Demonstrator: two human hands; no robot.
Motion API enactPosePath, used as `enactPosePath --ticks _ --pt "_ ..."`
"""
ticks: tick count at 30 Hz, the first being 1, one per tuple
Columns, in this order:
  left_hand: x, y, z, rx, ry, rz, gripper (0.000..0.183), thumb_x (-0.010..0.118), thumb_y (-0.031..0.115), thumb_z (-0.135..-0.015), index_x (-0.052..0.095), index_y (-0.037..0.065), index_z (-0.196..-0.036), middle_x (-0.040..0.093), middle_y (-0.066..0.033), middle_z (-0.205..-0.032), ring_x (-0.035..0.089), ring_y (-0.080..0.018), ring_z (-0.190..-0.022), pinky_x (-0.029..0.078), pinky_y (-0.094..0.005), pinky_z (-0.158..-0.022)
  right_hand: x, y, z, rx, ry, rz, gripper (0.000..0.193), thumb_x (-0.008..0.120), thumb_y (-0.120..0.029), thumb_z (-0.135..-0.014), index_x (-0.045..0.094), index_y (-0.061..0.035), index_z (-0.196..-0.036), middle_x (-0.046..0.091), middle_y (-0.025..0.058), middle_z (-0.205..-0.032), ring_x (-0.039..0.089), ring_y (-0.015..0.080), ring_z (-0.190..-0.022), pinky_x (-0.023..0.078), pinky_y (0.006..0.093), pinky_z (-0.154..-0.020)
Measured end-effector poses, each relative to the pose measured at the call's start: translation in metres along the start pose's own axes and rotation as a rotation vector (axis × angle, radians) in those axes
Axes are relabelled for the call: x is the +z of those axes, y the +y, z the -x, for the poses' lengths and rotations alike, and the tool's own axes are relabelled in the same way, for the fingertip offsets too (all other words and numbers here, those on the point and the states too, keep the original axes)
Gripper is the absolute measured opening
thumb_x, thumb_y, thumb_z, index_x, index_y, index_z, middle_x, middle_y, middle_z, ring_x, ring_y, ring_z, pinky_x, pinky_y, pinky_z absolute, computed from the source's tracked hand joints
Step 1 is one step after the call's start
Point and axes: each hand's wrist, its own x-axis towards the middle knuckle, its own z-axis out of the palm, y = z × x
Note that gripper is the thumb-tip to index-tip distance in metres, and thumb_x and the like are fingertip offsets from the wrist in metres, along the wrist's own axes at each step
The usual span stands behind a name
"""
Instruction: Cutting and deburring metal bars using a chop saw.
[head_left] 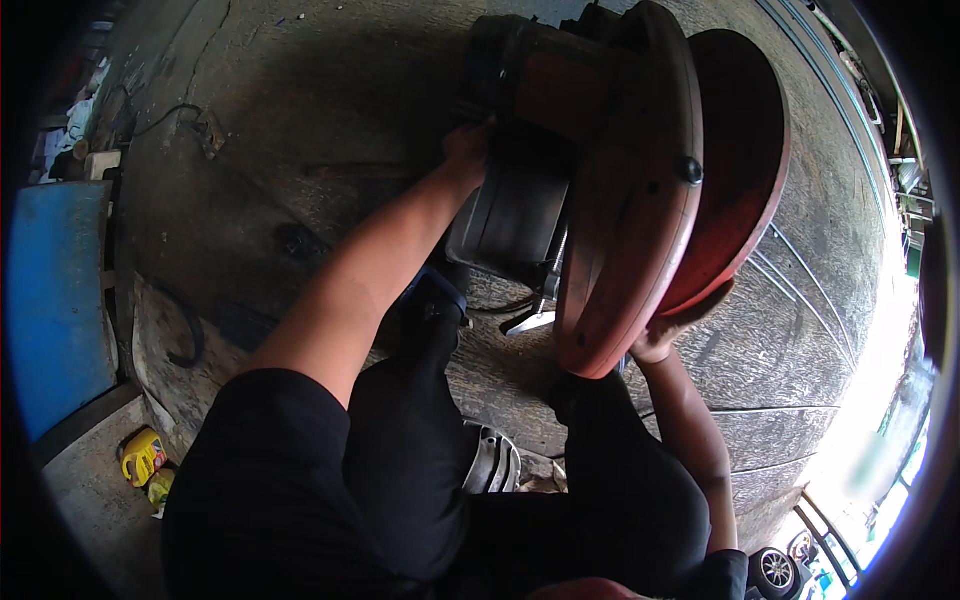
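Observation:
A heavy machine with a dark boxy body (515, 215) stands in front of me. It looks like a cut-off saw. On its right side is a large round red guard (630, 230), with a second red disc-shaped part (735, 170) beside it. My left hand (467, 150) grips the left side of the body, its fingertips partly lost in shadow. Under the lower edge of the red parts, my right hand (675, 325) is curled around the rim. A threaded rod (556, 265) and a pale metal piece (530, 322) show below the body.
My knees flank a ribbed grey metal part (490, 460) on the worn floor. A blue panel (62, 300) stands at the left, near a yellow container (142, 457). Thin metal rods (815, 300) lie at the right. A cord with a box-like end (207, 132) lies far left.

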Motion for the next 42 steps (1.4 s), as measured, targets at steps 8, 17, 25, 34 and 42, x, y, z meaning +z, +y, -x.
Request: enactPosePath --ticks 8,17,25,34,42 --pt "-0.015 -0.023 -0.028 0.216 -0.238 0.028 0.022 0.07 0.012 -0.086 0.064 -0.004 -0.1 0.065 -0.0124 -0.091 0.063 -0.0213 -0.08 0.051 -0.0361 -0.073 -0.028 0.06 0.072 -0.147 -0.085 0.322 0.07 0.064 -0.009 -0.079 0.034 -0.0012 -0.142 0.015 0.0321 -0.146 0.028 0.0482 -0.133 0.025 0.0663 -0.104" --pt "-0.016 0.005 -0.014 -0.075 -0.03 -0.016 0.026 0.063 0.018 -0.091 0.061 -0.002 -0.107 0.063 -0.0146 -0.102 0.061 -0.0244 -0.093 0.049 -0.0395 -0.084 -0.017 0.037 0.04 -0.188 -0.241 0.119 0.082 0.061 -0.006 -0.073 0.024 -0.0121 -0.146 0.017 0.0378 -0.143 0.025 0.057 -0.13 0.025 0.0639 -0.104" --pt "-0.052 0.039 -0.013 -0.037 0.052 -0.192 0.028 0.063 0.019 -0.091 0.06 -0.002 -0.109 0.062 -0.0146 -0.106 0.059 -0.0242 -0.097 0.047 -0.0396 -0.086 0.004 0.015 -0.015 -0.218 -0.03 -0.148 0.086 0.065 -0.019 -0.074 0.024 -0.0226 -0.149 0.018 0.0358 -0.148 0.022 0.0572 -0.134 0.022 0.0645 -0.107" --pt "-0.069 0.079 -0.024 0.034 0.082 -0.356 0.031 0.064 0.021 -0.09 0.06 -0.001 -0.111 0.061 -0.0146 -0.11 0.058 -0.0239 -0.1 0.045 -0.0397 -0.088 -0.003 0.013 -0.013 -0.192 -0.098 -0.097 0.074 0.062 -0.035 -0.082 0.03 -0.0241 -0.148 0.019 0.0325 -0.15 0.022 0.0547 -0.135 0.021 0.0663 -0.106" --pt "-0.04 0.121 -0.052 0.112 0.042 -0.433 0.034 0.065 0.023 -0.09 0.059 0.0 -0.113 0.06 -0.0145 -0.113 0.056 -0.0237 -0.103 0.044 -0.0398 -0.09 -0.002 0.01 -0.009 -0.149 -0.073 -0.105 0.084 0.068 -0.021 -0.073 0.03 -0.0275 -0.148 0.02 0.0282 -0.151 0.022 0.0492 -0.138 0.021 0.0641 -0.108"
